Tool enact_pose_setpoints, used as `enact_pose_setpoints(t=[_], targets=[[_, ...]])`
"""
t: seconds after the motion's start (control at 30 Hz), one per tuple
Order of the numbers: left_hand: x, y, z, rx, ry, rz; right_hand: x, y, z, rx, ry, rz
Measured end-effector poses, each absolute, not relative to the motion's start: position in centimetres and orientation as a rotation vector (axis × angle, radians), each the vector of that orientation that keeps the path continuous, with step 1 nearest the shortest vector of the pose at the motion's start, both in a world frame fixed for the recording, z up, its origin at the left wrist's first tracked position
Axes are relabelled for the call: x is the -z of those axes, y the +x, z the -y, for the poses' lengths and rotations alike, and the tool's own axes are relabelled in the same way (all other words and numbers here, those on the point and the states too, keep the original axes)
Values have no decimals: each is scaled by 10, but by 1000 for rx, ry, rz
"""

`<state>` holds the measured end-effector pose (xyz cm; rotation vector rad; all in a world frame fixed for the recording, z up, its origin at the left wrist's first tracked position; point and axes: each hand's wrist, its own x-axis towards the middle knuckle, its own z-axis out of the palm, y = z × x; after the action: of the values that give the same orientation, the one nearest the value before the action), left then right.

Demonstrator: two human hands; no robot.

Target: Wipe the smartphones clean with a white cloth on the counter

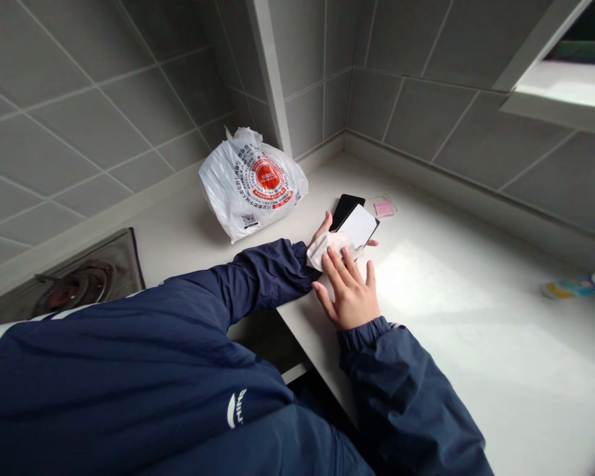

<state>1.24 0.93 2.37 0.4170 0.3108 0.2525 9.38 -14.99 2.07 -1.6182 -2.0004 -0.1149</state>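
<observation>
My left hand [321, 228] is mostly hidden under a flat rectangular object [361, 223] with a white face and a dark edge. Its thumb shows on one side and a fingertip on the other, supporting the object from below. A crumpled white tissue [322, 250] covers the near part of that face. On top of the tissue lies my right hand [350, 287], palm down with its fingers spread. Just beyond, a black flat rectangular item [346, 206] rests on the counter, partly covered by the held object. Beside it sits a small pink square packet [383, 208] with clear edges.
A white plastic bag [252, 185] with red and black print stands against the tiled wall. To the left is a gas stove [69, 284]. A colourful tube [572, 287] lies at the right of the white counter [451, 344]. Below the counter edge an open cabinet [272, 340] shows.
</observation>
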Motion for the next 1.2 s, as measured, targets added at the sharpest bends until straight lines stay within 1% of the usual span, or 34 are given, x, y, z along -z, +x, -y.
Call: enact_pose_setpoints(t=[0.1,0.23,0.43,0.67,0.8,0.97,1.1,1.2], targets=[[-30,11,-6,-271,402,-339,-15,93,151,178,-1580,1941],[-35,12,2,-349,391,-338,-8,96,154,257,-1635,1823],[-25,16,1,-420,373,-271,-4,99,154,418,-1658,1755],[-27,9,3,-362,414,-315,-5,89,151,297,-1502,1902],[-35,10,6,-326,466,-362,-4,93,150,227,-1528,1959],[-38,14,9,-401,495,-403,-4,99,148,254,-1600,1872],[-46,14,12,-349,505,-452,-6,94,151,206,-1541,1955],[-51,14,13,-360,499,-498,-6,92,151,181,-1582,1945]])
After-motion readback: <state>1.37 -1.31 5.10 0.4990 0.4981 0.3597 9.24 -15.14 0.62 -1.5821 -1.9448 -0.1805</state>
